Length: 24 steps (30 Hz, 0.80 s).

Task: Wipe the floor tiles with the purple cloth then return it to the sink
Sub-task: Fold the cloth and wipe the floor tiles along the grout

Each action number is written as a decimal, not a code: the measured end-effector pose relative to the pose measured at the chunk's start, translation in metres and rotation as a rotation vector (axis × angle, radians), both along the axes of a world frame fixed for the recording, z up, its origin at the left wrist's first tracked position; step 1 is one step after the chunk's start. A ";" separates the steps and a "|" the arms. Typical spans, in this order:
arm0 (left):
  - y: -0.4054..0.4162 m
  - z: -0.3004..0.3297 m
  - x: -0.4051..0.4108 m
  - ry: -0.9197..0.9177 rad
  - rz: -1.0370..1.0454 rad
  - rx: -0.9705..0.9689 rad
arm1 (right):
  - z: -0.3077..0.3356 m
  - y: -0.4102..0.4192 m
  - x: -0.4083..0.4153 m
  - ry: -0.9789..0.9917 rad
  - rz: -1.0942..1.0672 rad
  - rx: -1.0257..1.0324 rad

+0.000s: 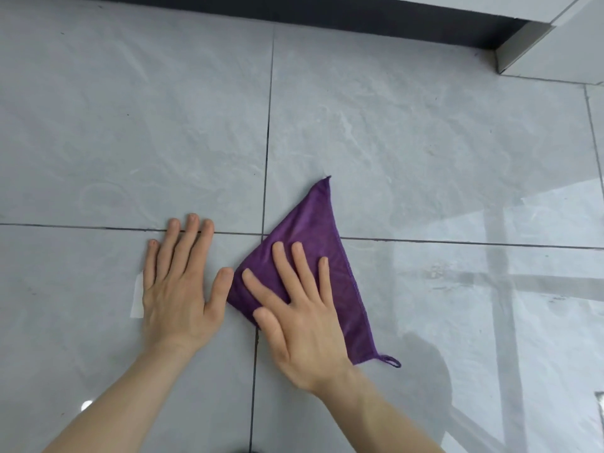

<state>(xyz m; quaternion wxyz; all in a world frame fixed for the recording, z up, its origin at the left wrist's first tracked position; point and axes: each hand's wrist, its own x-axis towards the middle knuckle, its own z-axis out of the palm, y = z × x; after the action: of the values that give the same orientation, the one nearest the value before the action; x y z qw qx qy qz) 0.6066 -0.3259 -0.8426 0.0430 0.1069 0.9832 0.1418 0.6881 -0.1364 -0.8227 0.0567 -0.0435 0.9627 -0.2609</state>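
A purple cloth (312,223) lies flat on the grey floor tiles (425,142), folded into a triangle over a crossing of grout lines, with a small hanging loop at its lower right corner. My right hand (294,308) presses flat on the cloth's lower left part, fingers spread. My left hand (178,286) rests palm down on the bare tile just left of the cloth, its thumb tip touching the cloth's edge. No sink is in view.
A dark baseboard (294,11) runs along the far edge of the floor. A white cabinet corner with a metal trim (519,47) stands at the top right. A small white scrap (137,299) lies under the left hand's outer edge. The right tiles show glossy reflections.
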 end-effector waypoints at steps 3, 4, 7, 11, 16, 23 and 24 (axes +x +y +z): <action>0.000 0.000 0.000 -0.006 0.000 -0.013 | -0.010 -0.002 0.018 0.021 0.106 0.130; 0.000 0.000 0.000 -0.007 0.003 -0.015 | -0.013 0.000 0.021 0.031 0.121 0.162; 0.001 0.001 0.000 -0.006 0.007 -0.014 | -0.018 0.006 0.014 0.068 0.141 0.211; 0.002 0.001 0.001 -0.008 0.015 -0.015 | -0.020 0.013 -0.003 0.095 0.153 0.214; 0.002 0.001 0.000 -0.003 0.019 -0.019 | -0.022 0.018 -0.036 0.088 0.107 0.249; 0.003 0.000 0.001 -0.001 0.027 -0.057 | -0.021 0.033 -0.102 0.071 -0.078 0.283; 0.002 0.000 0.001 -0.003 0.028 -0.057 | -0.022 0.033 -0.102 0.068 -0.097 0.281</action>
<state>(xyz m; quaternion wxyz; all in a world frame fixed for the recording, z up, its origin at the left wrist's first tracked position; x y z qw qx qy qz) 0.6072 -0.3235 -0.8429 0.0453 0.0918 0.9882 0.1144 0.5865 -0.1039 -0.8443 0.0171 0.0029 0.9921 -0.1246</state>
